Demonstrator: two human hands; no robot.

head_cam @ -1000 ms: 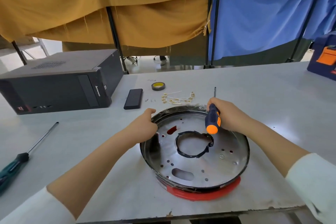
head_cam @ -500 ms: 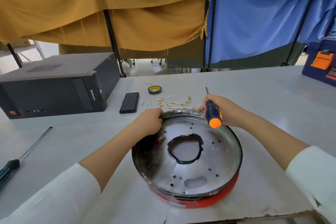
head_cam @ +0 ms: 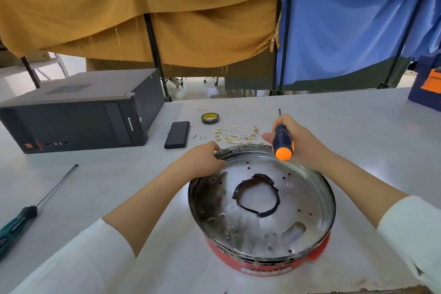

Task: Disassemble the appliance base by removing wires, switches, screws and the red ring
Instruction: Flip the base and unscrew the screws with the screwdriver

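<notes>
The metal base (head_cam: 262,200) sits on the surface (head_cam: 346,126) just below both hands, tilted so its near edge shows the red ring (head_cam: 267,267) still fitted around it. The left hand (head_cam: 202,160) curls its grip over the far-left rim of the base. The right hand (head_cam: 298,141) wraps its grip round a screwdriver (head_cam: 282,141), blade pointing away and up, orange butt toward the camera and hovering over the far rim, apparently not engaged with any screw.

The plate looks stripped: empty holes, a central opening edged in black tape, no wires or switches left inside. Loose wires (head_cam: 236,135) and a few screws (head_cam: 200,137) lie just beyond the left hand, beside a phone (head_cam: 177,135) and a tape roll (head_cam: 210,118). So the step in hand seems to be the ring. The next move likely calls for steadying the base and either finding whatever fastens the ring or prying at the seam between ring and metal.

How the ring is attached cannot be made out; its far half is hidden behind the base, and the underside is out of sight. The right fingertips are hidden behind the handle. A second screwdriver (head_cam: 35,207) far left of the left hand is cut off by the frame.
</notes>
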